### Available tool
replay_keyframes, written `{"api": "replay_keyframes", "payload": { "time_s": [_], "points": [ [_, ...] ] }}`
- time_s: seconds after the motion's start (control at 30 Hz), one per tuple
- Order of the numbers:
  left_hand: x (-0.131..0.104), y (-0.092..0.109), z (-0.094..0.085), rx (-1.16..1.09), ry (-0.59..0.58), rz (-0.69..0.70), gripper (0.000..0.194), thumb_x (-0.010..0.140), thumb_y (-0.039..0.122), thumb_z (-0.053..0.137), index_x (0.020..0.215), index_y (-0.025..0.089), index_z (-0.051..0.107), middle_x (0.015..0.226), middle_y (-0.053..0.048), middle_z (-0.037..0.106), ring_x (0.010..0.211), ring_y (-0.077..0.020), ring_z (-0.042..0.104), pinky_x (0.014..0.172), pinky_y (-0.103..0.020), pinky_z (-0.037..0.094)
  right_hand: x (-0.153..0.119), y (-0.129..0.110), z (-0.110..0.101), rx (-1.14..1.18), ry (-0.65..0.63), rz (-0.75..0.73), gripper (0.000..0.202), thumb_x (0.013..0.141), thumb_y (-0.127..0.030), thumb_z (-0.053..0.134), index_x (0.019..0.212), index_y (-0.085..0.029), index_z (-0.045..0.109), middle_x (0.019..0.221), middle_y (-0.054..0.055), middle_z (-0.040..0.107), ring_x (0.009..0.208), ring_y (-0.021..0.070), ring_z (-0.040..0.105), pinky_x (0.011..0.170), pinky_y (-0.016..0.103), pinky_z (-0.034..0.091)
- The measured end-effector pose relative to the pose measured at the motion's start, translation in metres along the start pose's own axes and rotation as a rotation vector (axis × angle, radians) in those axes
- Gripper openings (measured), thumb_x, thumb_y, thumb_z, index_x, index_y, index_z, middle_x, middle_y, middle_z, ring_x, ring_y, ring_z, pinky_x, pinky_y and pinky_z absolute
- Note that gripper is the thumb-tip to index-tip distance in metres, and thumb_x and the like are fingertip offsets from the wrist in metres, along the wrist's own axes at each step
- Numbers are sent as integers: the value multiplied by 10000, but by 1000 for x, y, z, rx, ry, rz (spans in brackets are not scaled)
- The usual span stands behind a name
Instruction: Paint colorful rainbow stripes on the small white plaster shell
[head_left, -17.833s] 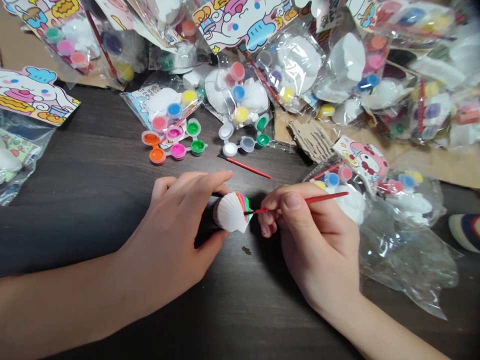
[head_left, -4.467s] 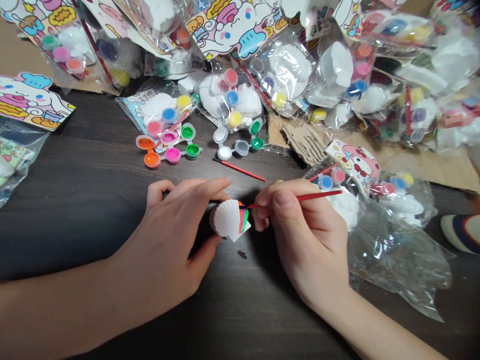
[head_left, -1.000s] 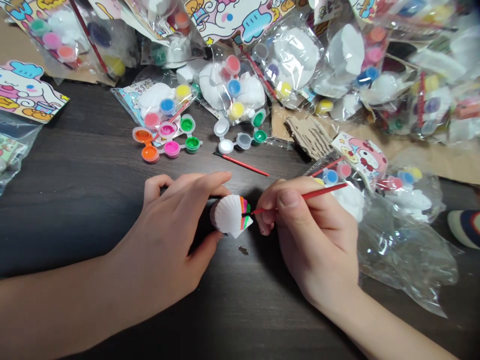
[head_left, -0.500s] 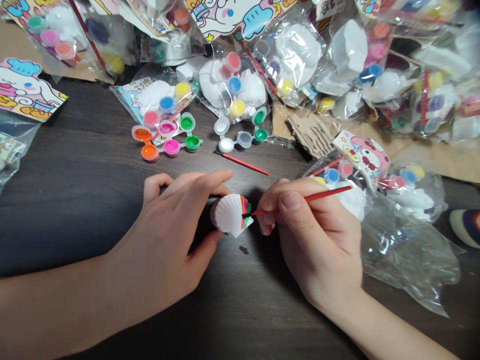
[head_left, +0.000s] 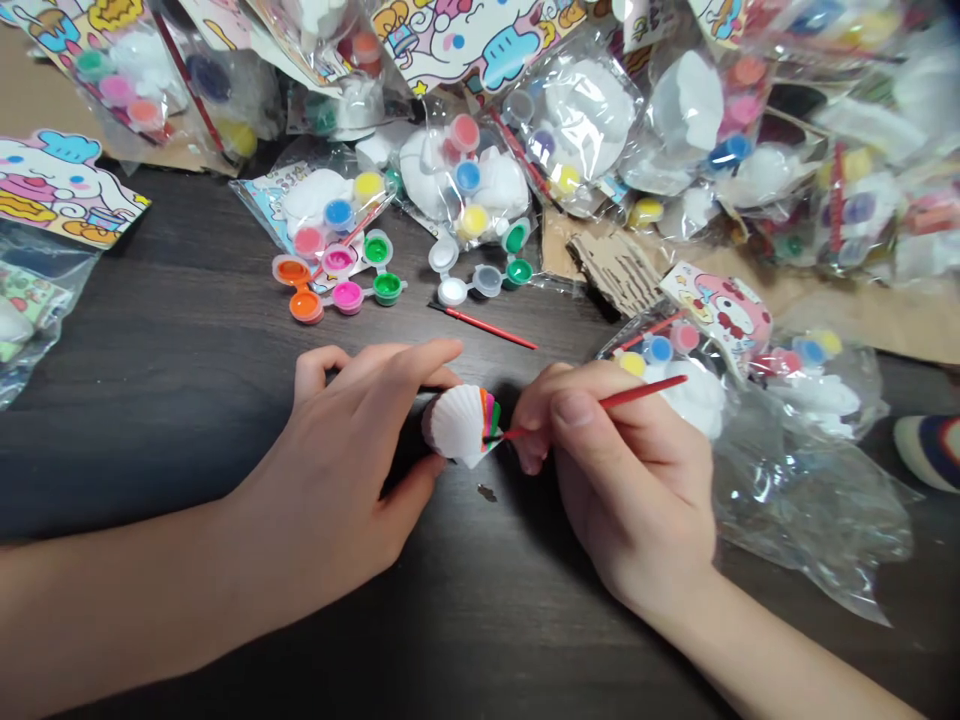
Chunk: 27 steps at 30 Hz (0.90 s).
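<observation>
A white ridged plaster seashell [head_left: 456, 425] has orange, pink and green stripes along its right side. My left hand [head_left: 349, 450] grips it from the left, thumb below and fingers above, which hide its left edge. Pinched in my right hand [head_left: 622, 470] is a red paintbrush [head_left: 643, 391], its dark bristle tip touching the lower part of the painted stripes. Beyond the shell lie open paint pots of orange [head_left: 305, 305], pink [head_left: 347, 296] and green [head_left: 387, 287], joined in a strip. Another strip holds white [head_left: 452, 291], grey and dark green pots.
A second red paintbrush [head_left: 491, 328] lies on the dark table [head_left: 480, 620] beyond the shell. Several clear bags of plaster figures and paints [head_left: 589, 120] crowd the back, over cardboard [head_left: 611, 270]. At right lies a crumpled plastic bag [head_left: 814, 520]; a carded packet [head_left: 56, 190] is at left.
The brush tip has moved slightly down along the shell's painted edge. My left hand keeps its hold on the shell, and the whole view has shifted a little.
</observation>
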<state>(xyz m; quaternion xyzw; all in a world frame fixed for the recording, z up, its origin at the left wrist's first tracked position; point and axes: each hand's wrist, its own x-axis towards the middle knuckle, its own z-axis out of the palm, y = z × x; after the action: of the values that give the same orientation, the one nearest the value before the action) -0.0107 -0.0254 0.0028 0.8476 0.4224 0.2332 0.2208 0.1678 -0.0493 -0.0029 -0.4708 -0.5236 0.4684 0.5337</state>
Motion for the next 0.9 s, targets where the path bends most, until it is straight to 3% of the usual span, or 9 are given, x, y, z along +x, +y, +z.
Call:
{"api": "replay_keyframes", "payload": {
  "time_s": [0.17,0.43,0.7,0.8,0.9],
  "points": [
    [0,1,-1,-15,-20,-41,533,770,78,565,1243,242,380,1120,21,630,970,-181,564,857,-356,283,1,-1,2,40,-47,36,272,884,-312,561,645,-182,564,513,-38,486,474,82,441,446,221,349],
    [1,-1,-6,-9,-11,29,564,766,64,551,1263,208,328,1095,-51,656,1029,-250,572,876,-413,294,8,-3,11,324,221,40,289,745,-399,691,607,-171,579,525,-37,516,431,61,458,405,181,372],
    [-6,-1,-4,-90,294,280,641,825,110,556,1360,204,215,1116,-122,630,1067,-276,570,884,-439,376,23,-5,5,633,390,184,309,566,-378,753,553,-172,523,444,-62,426,404,47,389,364,166,334],
    [-9,0,-4,-110,371,414,662,827,98,531,1386,195,191,1118,-128,630,1120,-273,559,916,-452,369,25,-6,5,636,389,193,359,507,-394,783,539,-171,504,434,-65,418,402,43,379,360,165,323],
    [-10,4,-5,-108,433,537,681,795,78,548,1378,208,220,1108,-99,650,1161,-254,546,934,-432,342,24,-4,5,609,353,172,365,524,-410,779,550,-173,503,431,-67,415,398,47,378,363,172,325]
  ]
}}
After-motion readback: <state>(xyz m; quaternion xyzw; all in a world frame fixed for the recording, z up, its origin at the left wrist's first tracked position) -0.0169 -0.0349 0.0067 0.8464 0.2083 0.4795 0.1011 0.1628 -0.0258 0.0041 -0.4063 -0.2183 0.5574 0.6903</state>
